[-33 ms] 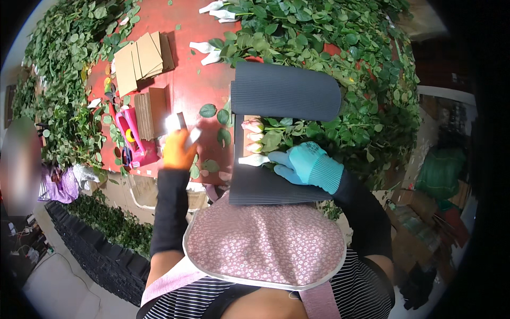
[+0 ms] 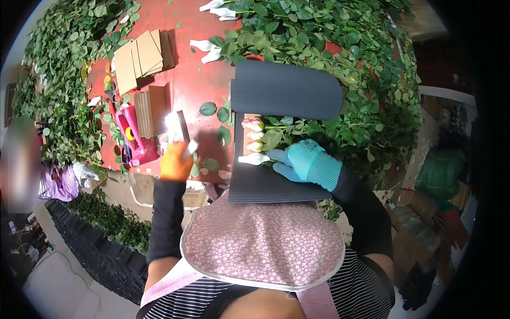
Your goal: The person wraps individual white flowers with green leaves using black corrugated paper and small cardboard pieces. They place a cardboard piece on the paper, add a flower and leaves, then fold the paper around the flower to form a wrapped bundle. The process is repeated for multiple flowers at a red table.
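My left hand (image 2: 176, 162), in an orange glove, is closed on a small white piece (image 2: 190, 149), blurred and overexposed. Just beyond it lies a bright white stack (image 2: 174, 126) with a dark side edge. My right hand (image 2: 311, 164), in a teal glove, has its fingers around the base of a rose in a white net sleeve (image 2: 253, 159); its stem is hidden beneath the glove. Pink-and-cream roses (image 2: 253, 124) lie in a row beyond it, heads to the left, over a brown cardboard strip (image 2: 246, 141) on a dark ribbed mat (image 2: 276, 186).
The mat's far part (image 2: 287, 90) is folded over. Leafy stems (image 2: 319, 32) cover the red table's (image 2: 191, 80) right and far left. At left are cardboard sheets (image 2: 139, 57), a cardboard stack (image 2: 150, 111) and a pink tape dispenser (image 2: 137, 146). White-sleeved roses (image 2: 211, 55) lie farther back.
My left hand has drawn slightly toward me, away from the white stack, with the small white piece still in it. The right hand has barely moved.
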The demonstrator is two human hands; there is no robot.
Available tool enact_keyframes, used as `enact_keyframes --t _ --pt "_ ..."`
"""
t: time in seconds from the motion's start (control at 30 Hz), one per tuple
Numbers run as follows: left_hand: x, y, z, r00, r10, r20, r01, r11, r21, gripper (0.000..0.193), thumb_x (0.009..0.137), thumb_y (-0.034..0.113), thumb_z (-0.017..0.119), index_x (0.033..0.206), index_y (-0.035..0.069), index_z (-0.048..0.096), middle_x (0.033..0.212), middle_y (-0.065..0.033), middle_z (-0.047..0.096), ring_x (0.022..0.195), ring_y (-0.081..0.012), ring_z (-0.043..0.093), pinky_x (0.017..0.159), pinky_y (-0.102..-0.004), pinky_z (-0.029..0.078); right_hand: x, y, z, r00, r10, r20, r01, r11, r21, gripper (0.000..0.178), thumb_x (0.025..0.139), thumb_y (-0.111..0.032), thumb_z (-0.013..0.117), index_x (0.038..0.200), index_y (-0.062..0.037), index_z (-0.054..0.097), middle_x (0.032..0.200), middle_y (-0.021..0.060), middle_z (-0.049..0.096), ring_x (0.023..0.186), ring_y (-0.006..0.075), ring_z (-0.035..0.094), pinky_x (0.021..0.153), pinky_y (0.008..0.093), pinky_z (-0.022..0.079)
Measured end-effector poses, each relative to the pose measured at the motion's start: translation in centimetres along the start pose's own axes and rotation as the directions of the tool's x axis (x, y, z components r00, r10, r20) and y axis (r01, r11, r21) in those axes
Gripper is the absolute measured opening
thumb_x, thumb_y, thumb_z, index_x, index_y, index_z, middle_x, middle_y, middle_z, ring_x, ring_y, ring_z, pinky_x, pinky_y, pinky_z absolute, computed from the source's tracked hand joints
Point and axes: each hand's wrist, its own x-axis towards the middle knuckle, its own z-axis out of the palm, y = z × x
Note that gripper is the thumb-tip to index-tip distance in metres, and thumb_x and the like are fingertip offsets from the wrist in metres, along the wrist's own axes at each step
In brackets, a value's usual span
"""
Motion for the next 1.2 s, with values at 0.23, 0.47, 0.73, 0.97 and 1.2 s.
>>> enact_keyframes --t 0.23,0.47,0.73,0.97,1.2 --pt "-17.6 -8.3 0.1 0.784 -0.560 0.267 0.306 0.724 0.618 0.048 0.073 0.010 0.067 0.120 0.009 0.056 0.093 -0.0183 0.065 0.089 -0.0375 0.063 0.078 -0.0454 0.050 4.0 0.6 1.7 0.989 -0.019 0.147 0.037 0.992 -0.118 0.038 0.096 -0.038 0.044 0.108 -0.0086 0.064 0.095 0.0151 0.069 0.087 0.0320 0.067 0.078 0.0454 0.052" --pt "0.9 5.7 1.3 0.957 0.196 0.214 -0.131 0.950 -0.284 0.035 0.081 0.020 0.069 0.115 0.011 0.063 0.091 -0.0122 0.063 0.086 -0.0336 0.062 0.074 -0.0409 0.050 5.8 0.2 3.1 0.985 0.042 0.168 -0.004 0.975 -0.223 0.034 0.094 -0.031 0.044 0.107 -0.0088 0.065 0.099 0.0162 0.069 0.090 0.0331 0.067 0.079 0.0463 0.052" --pt "4.0 7.5 5.5 0.825 0.363 0.433 -0.107 0.852 -0.512 0.038 0.079 0.010 0.069 0.117 0.007 0.063 0.092 -0.0134 0.066 0.082 -0.0263 0.065 0.071 -0.0328 0.052 5.8 0.4 3.9 0.993 0.034 0.114 -0.010 0.980 -0.199 0.030 0.092 -0.026 0.046 0.101 -0.0069 0.068 0.100 0.0176 0.068 0.089 0.0321 0.067 0.077 0.0451 0.053" --pt "1.1 5.6 4.2 0.886 0.272 0.376 -0.106 0.907 -0.408 0.004 0.080 0.009 0.064 0.083 0.007 0.061 0.075 -0.0090 0.062 0.069 -0.0265 0.064 0.057 -0.0360 0.048 5.8 0.6 4.5 0.996 -0.070 0.046 0.078 0.977 -0.198 0.026 0.091 -0.025 0.046 0.095 -0.0091 0.067 0.089 0.0179 0.068 0.080 0.0349 0.067 0.070 0.0488 0.051" --pt "-0.6 -0.4 2.6 0.986 0.067 0.155 -0.044 0.988 -0.149 0.013 0.079 0.019 0.068 0.085 0.008 0.064 0.077 -0.0144 0.062 0.072 -0.0342 0.062 0.062 -0.0422 0.049 6.3 1.5 5.3 0.993 -0.092 0.070 0.109 0.944 -0.311 0.021 0.085 -0.019 0.052 0.087 -0.0059 0.067 0.080 0.0160 0.068 0.074 0.0316 0.067 0.068 0.0463 0.052"
